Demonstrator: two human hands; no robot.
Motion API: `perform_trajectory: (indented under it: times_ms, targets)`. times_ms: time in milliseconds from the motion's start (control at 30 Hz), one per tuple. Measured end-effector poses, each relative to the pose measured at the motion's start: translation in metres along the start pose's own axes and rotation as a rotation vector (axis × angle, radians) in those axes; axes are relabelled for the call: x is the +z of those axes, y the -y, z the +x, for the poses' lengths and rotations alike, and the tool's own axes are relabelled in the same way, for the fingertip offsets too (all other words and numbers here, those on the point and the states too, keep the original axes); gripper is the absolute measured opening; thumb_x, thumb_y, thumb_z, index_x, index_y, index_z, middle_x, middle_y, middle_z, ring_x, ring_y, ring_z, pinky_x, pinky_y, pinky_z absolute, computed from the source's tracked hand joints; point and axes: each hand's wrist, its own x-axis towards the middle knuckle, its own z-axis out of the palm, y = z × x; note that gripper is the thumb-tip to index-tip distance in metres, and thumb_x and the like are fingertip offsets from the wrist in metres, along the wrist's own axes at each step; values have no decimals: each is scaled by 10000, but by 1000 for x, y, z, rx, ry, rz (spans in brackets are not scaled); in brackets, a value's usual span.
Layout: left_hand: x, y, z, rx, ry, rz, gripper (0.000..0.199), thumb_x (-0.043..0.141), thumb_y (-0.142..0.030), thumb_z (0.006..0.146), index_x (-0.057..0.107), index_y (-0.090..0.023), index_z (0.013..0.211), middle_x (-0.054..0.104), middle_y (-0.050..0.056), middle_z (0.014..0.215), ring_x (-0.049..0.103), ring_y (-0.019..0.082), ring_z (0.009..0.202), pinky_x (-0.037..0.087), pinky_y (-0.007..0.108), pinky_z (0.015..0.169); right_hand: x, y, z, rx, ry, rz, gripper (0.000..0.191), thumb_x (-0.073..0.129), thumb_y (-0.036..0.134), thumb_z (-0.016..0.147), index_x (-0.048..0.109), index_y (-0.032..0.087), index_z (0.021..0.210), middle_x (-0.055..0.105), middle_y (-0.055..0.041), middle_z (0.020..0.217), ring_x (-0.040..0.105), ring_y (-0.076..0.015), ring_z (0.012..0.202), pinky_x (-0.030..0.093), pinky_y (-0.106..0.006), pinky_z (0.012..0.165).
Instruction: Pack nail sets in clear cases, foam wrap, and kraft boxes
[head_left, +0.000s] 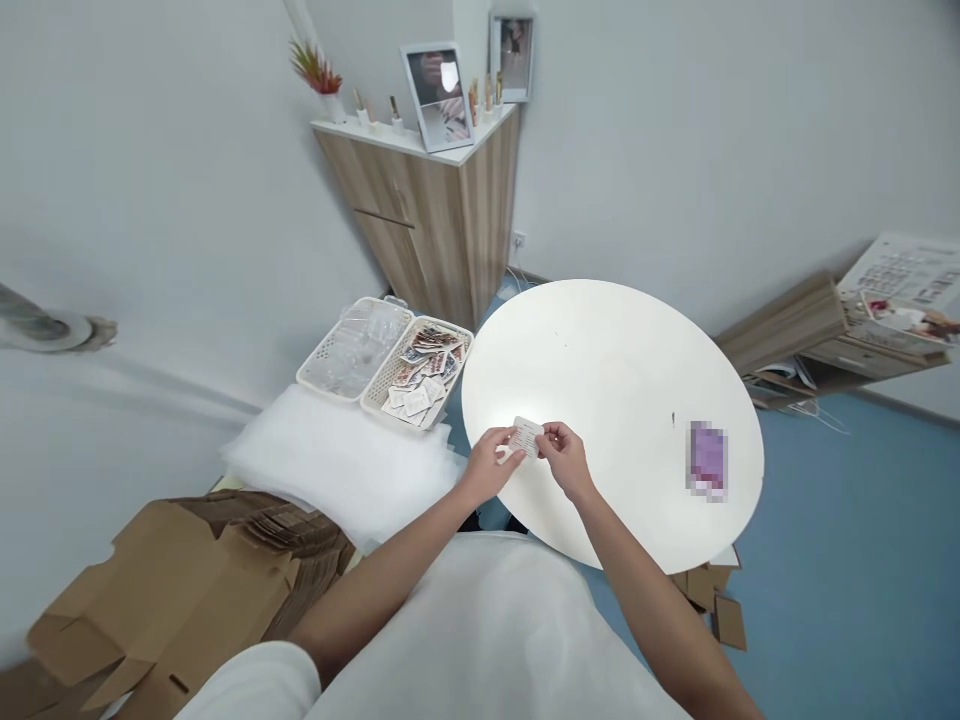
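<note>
Both of my hands hold a small white card with lines of print, above the near left part of a round white table. My left hand grips the card's left edge between thumb and fingers. On the opposite edge, my right hand pinches it with thumb and forefinger. The print is too small to read. A purple pixelated item lies toward the table's right side.
Left of the table stand a basket of printed cards and one with clear plastic bags. White foam sheets and flattened cardboard boxes lie nearer me. A wooden cabinet stands behind; a low shelf is at right.
</note>
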Motion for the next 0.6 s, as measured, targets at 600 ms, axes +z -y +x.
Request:
perform_trajectory:
  times_ms: [600]
  targets:
    - [90,-23,-23,-287,348,-435,425,480,-496,757,599,-148,969,620,102,990,583,188,914,432,344,866,-87,-23,-65,-119,17,-46,381,609,262,634,506,260,1001,382,-67,1215,434,-36,530,434,-250,518]
